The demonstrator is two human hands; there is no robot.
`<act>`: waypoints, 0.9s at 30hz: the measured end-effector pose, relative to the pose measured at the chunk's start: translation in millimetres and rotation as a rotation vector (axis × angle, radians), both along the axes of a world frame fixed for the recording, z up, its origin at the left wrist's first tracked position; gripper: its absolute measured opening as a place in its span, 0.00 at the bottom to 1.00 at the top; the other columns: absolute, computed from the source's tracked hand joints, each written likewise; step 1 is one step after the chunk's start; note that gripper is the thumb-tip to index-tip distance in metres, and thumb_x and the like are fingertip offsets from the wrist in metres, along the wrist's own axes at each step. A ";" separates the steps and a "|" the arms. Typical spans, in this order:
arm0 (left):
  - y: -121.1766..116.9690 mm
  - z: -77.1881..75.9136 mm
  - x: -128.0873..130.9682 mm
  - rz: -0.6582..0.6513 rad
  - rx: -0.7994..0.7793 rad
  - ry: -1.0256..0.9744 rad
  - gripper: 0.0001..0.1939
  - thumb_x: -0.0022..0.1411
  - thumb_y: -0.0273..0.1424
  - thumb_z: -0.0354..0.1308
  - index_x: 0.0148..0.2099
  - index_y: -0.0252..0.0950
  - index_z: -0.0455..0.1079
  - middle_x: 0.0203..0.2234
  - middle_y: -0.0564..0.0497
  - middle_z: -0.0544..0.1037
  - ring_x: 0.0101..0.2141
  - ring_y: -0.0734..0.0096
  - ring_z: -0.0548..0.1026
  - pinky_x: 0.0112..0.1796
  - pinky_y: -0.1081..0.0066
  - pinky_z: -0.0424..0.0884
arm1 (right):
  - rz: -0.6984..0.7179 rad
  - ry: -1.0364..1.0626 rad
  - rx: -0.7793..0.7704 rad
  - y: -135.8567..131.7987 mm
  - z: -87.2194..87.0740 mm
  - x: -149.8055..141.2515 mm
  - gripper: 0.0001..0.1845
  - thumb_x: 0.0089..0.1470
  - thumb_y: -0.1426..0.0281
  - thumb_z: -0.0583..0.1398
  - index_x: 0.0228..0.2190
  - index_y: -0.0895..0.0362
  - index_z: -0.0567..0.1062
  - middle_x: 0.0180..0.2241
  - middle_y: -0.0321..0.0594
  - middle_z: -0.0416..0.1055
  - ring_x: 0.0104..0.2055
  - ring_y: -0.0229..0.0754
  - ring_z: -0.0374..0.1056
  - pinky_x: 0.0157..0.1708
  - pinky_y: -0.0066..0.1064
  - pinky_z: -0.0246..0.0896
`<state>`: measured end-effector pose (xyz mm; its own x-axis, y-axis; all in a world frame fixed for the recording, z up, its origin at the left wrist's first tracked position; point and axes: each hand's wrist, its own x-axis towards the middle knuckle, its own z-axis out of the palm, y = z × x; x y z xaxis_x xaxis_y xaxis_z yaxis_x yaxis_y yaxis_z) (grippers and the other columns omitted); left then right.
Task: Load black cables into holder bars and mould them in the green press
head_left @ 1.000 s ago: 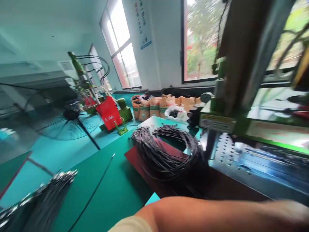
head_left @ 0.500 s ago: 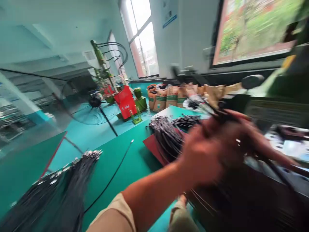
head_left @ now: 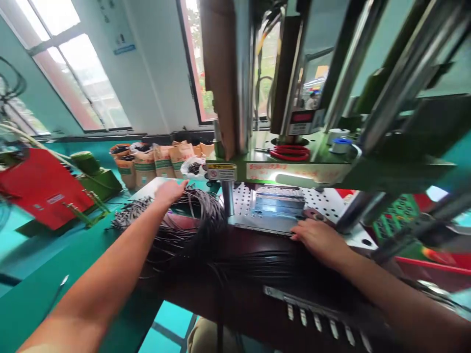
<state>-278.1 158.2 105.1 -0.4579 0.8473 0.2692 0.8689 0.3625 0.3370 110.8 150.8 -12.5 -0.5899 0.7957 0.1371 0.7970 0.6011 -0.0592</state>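
Note:
My left hand [head_left: 170, 192] is at the far side of a pile of black cables [head_left: 209, 208], one finger stretched out; the other fingers are partly hidden and blurred. I see no cable in its grip. At the front right corner of a flat metal mould [head_left: 277, 208], the fingers of my right hand [head_left: 316, 238] are curled on the edge. This mould lies on a perforated white plate [head_left: 241, 196] under a green press [head_left: 371, 171]. More black cables [head_left: 253, 264] lie across the dark surface in front, beside a metal bar [head_left: 275, 292] with several connector ends.
Steel columns [head_left: 228, 198] flank the mould. Red-handled scissors [head_left: 290, 153] and a blue-and-white tape roll [head_left: 341, 145] rest on the press. A green basket [head_left: 397, 220] is at right. Sacks [head_left: 145, 164] line the wall; a red machine [head_left: 47, 189] stands left.
My view has swung right to the press. My hands, close together and blurred by dark cables before, are now apart: left over the cable pile, right at the mould's edge.

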 end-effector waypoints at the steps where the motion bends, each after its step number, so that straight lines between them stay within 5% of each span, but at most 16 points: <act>1: -7.3 4.4 10.9 -0.017 0.012 0.036 0.16 0.56 0.41 0.54 0.34 0.31 0.70 0.36 0.33 0.76 0.47 0.42 0.71 0.44 0.56 0.65 | -0.011 -0.008 -0.004 -1.4 3.6 -1.8 0.10 0.56 0.73 0.58 0.28 0.57 0.79 0.30 0.45 0.75 0.37 0.48 0.71 0.37 0.35 0.62; 4: -47.2 8.5 61.9 -0.219 0.198 0.216 0.16 0.62 0.41 0.48 0.37 0.36 0.70 0.34 0.42 0.76 0.41 0.52 0.73 0.43 0.58 0.65 | -0.074 0.007 -0.012 -12.2 16.6 6.4 0.10 0.57 0.70 0.58 0.35 0.58 0.79 0.35 0.46 0.75 0.42 0.49 0.70 0.41 0.35 0.62; 6: -84.9 -2.6 102.8 -0.649 0.247 0.215 0.12 0.65 0.37 0.48 0.37 0.39 0.70 0.34 0.49 0.76 0.37 0.64 0.73 0.41 0.66 0.66 | -0.119 0.078 -0.018 -31.8 26.5 26.4 0.13 0.60 0.68 0.55 0.43 0.58 0.77 0.41 0.45 0.75 0.47 0.46 0.68 0.46 0.34 0.61; 8: -119.3 -25.0 138.7 -1.179 -0.009 0.222 0.09 0.66 0.34 0.49 0.40 0.42 0.71 0.34 0.52 0.75 0.36 0.69 0.72 0.40 0.69 0.66 | -0.144 0.217 -0.094 -63.4 33.4 56.2 0.15 0.61 0.65 0.54 0.45 0.54 0.75 0.45 0.42 0.74 0.48 0.43 0.67 0.48 0.33 0.61; 10: -140.1 -53.3 163.3 -1.320 -0.164 0.272 0.08 0.63 0.33 0.54 0.44 0.41 0.69 0.33 0.52 0.74 0.34 0.68 0.70 0.37 0.67 0.66 | -0.166 0.318 -0.277 -100.2 32.6 88.3 0.16 0.57 0.59 0.57 0.46 0.47 0.75 0.46 0.37 0.74 0.48 0.44 0.69 0.47 0.34 0.64; 13: -145.8 -89.2 177.4 -1.211 -0.238 0.276 0.11 0.60 0.29 0.58 0.46 0.40 0.68 0.35 0.51 0.72 0.37 0.64 0.68 0.39 0.63 0.66 | -0.233 0.285 -0.409 -144.9 17.1 119.7 0.20 0.52 0.59 0.61 0.48 0.44 0.74 0.50 0.38 0.70 0.52 0.49 0.67 0.50 0.38 0.63; 16: -141.8 -104.3 178.2 -1.104 -0.210 0.221 0.11 0.61 0.25 0.55 0.46 0.40 0.67 0.37 0.50 0.70 0.40 0.62 0.67 0.43 0.60 0.65 | -0.299 0.323 -0.394 -162.2 1.3 121.7 0.16 0.55 0.63 0.56 0.45 0.48 0.75 0.48 0.40 0.70 0.51 0.48 0.67 0.50 0.37 0.62; 22: -133.6 -86.5 174.9 -1.039 -0.107 -0.092 0.07 0.62 0.26 0.51 0.40 0.41 0.68 0.38 0.49 0.68 0.40 0.64 0.68 0.43 0.61 0.67 | -0.299 0.527 -0.317 -136.5 22.5 107.8 0.11 0.56 0.66 0.54 0.38 0.49 0.75 0.41 0.41 0.72 0.45 0.46 0.68 0.45 0.35 0.63; 24: -115.8 -77.0 171.1 -0.958 -0.052 -0.387 0.07 0.62 0.29 0.50 0.42 0.42 0.67 0.38 0.49 0.69 0.37 0.67 0.70 0.39 0.65 0.69 | -0.340 0.621 -0.278 -115.2 37.1 100.5 0.11 0.54 0.65 0.55 0.38 0.49 0.75 0.37 0.39 0.73 0.38 0.44 0.70 0.41 0.33 0.64; 27: -68.0 -70.0 168.3 -0.753 -0.062 -0.924 0.07 0.59 0.33 0.54 0.41 0.39 0.66 0.25 0.54 0.69 0.24 0.73 0.70 0.27 0.72 0.68 | -0.396 0.758 -0.218 -69.5 48.1 79.3 0.13 0.54 0.65 0.56 0.40 0.51 0.75 0.27 0.33 0.73 0.26 0.39 0.70 0.31 0.30 0.65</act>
<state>-109.8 90.1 35.1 0.1608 0.9858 0.0487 0.3080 -0.0970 0.9464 190.0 81.3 35.6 -0.0776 0.9765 0.2010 0.6440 0.2030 -0.7376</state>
